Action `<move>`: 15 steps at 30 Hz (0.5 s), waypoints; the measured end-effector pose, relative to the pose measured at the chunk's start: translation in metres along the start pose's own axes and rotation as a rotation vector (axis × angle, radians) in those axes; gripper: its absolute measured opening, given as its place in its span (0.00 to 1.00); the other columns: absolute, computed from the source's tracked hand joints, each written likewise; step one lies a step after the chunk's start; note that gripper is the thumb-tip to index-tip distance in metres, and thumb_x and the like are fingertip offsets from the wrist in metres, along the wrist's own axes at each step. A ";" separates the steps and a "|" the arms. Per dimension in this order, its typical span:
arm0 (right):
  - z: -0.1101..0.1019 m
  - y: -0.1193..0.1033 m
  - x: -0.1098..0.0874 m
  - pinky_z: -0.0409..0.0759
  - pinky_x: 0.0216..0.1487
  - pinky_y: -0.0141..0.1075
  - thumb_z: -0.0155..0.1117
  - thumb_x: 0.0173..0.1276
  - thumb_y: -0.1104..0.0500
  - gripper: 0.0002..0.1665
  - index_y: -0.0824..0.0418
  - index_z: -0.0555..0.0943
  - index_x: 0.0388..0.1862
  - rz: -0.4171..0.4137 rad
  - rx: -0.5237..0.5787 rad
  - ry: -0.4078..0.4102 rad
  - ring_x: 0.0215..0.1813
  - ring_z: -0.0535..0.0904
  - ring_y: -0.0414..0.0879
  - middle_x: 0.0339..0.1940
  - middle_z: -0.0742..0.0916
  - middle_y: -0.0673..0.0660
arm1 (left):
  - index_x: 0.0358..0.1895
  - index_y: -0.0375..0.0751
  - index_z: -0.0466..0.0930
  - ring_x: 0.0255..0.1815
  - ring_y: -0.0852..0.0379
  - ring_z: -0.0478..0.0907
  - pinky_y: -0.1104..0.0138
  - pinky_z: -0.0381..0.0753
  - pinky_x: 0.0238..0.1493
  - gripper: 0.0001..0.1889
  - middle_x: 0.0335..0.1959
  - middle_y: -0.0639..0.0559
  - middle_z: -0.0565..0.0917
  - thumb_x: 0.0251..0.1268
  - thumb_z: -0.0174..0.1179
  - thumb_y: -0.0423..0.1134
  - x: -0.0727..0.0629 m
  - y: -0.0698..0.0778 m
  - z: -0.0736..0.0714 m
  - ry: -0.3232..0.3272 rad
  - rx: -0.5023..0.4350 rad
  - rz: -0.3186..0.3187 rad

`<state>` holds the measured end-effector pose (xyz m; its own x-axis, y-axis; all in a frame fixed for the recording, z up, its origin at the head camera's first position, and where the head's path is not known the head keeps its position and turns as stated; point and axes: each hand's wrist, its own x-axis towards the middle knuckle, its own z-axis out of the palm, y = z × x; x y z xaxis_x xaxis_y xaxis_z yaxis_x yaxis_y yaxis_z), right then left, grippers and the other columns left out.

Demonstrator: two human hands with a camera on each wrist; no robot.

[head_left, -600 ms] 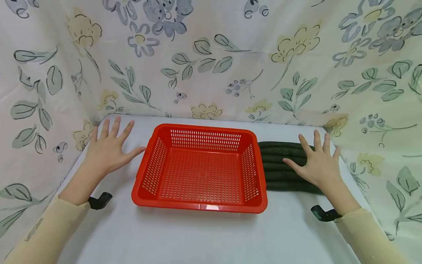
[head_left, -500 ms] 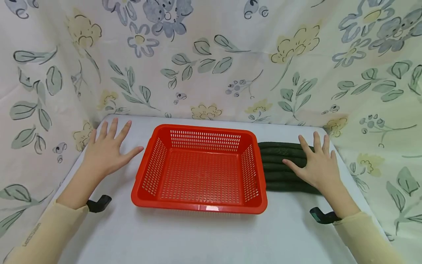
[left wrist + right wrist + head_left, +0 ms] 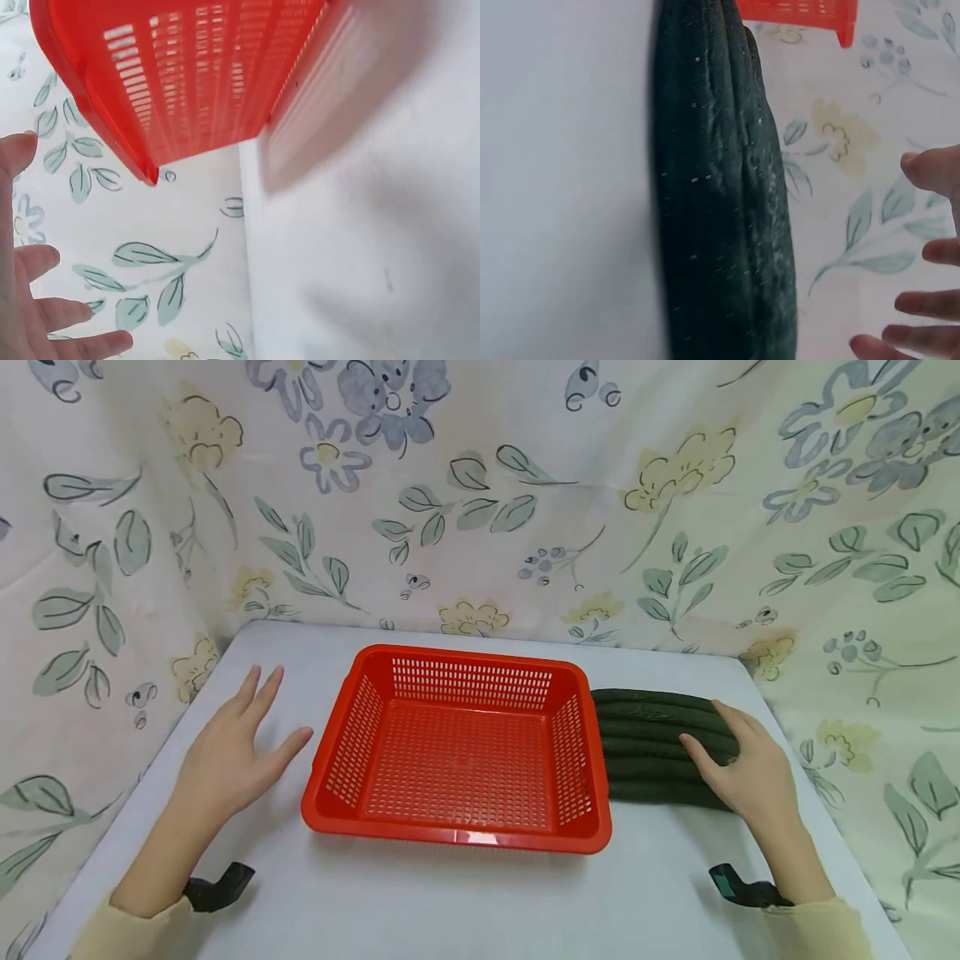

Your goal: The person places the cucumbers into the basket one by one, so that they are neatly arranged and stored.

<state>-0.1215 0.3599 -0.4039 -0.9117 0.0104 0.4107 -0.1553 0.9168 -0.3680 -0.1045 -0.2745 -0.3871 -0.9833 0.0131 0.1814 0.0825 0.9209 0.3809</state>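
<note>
In the head view, a red plastic basket (image 3: 457, 837) with perforated sides stands in the middle of the table, nothing inside it. Several long dark green cucumbers (image 3: 652, 747) lie side by side to its right. My right hand (image 3: 761, 772) hovers over their right end, thumb spread and fingers slightly bent. The right wrist view has the cucumbers (image 3: 720, 195) close up, with the relaxed fingers (image 3: 934, 304) apart from them. My left hand (image 3: 228, 756) is held left of the basket, thumb toward it, holding nothing. In the left wrist view its fingers (image 3: 64, 313) are spread.
A white table (image 3: 465, 910) carries everything. Curtain-like floral cloth (image 3: 480, 510) rises behind the table and along both sides. Each wrist wears a black camera mount, such as the left one (image 3: 221, 887) and the right one (image 3: 746, 889).
Both hands have come lower in the head view. The right hand has shifted rightward along the cucumbers, its fingers more bent. Left fingers are less widely spread. The basket and cucumbers stay put.
</note>
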 end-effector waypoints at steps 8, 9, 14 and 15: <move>0.001 0.011 -0.024 0.72 0.65 0.71 0.75 0.70 0.46 0.43 0.63 0.74 0.78 0.121 0.042 0.041 0.69 0.75 0.74 0.70 0.80 0.74 | 0.88 0.57 0.49 0.68 0.27 0.73 0.24 0.74 0.56 0.48 0.86 0.39 0.56 0.72 0.67 0.54 -0.027 0.015 0.010 0.060 -0.125 0.041; 0.001 0.012 -0.027 0.72 0.65 0.70 0.75 0.69 0.46 0.43 0.63 0.75 0.77 0.133 0.043 0.051 0.68 0.76 0.74 0.69 0.81 0.74 | 0.88 0.56 0.49 0.64 0.30 0.75 0.27 0.77 0.54 0.48 0.86 0.39 0.56 0.72 0.67 0.53 -0.030 0.017 0.011 0.062 -0.139 0.045; 0.004 0.014 -0.038 0.73 0.63 0.67 0.78 0.66 0.50 0.40 0.64 0.79 0.73 0.169 0.058 0.106 0.63 0.80 0.71 0.61 0.86 0.73 | 0.88 0.56 0.49 0.49 0.45 0.77 0.55 0.86 0.35 0.47 0.83 0.39 0.64 0.72 0.67 0.52 -0.041 0.022 0.023 0.062 -0.195 0.057; 0.004 0.013 -0.040 0.75 0.64 0.63 0.79 0.65 0.51 0.39 0.64 0.80 0.72 0.177 0.064 0.120 0.62 0.81 0.70 0.60 0.86 0.72 | 0.88 0.56 0.49 0.47 0.47 0.76 0.61 0.82 0.31 0.48 0.80 0.39 0.69 0.72 0.67 0.51 -0.043 0.023 0.026 0.064 -0.207 0.059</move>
<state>-0.0882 0.3703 -0.4286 -0.8758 0.2199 0.4296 -0.0242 0.8690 -0.4942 -0.0647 -0.2437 -0.4096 -0.9640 0.0335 0.2639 0.1776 0.8196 0.5448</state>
